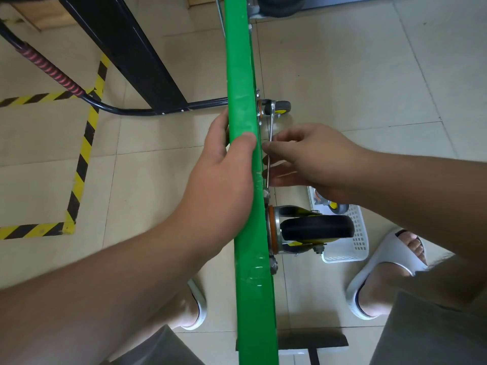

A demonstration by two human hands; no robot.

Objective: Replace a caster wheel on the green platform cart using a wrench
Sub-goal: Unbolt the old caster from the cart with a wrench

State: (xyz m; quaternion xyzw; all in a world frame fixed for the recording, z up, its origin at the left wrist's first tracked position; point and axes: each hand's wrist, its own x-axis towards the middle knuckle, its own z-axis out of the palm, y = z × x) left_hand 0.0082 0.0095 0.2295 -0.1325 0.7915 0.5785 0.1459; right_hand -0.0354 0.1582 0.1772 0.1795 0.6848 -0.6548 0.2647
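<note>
We see green platform cart (241,122) on edge, centre, running near to far. Left hand (224,175) grips its rim. Right hand (313,159) pinches wrench (270,127) just right of cart, head by far caster (283,105). Black caster wheel (316,227) mounted nearer.

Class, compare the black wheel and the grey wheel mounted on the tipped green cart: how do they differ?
The black wheel looks bigger and sits nearer the person; the grey wheel looks smaller and sits farther along. The wrench, held by the right hand, reaches the grey wheel's mount, not the black wheel's. Both are mounted on the cart.
</note>
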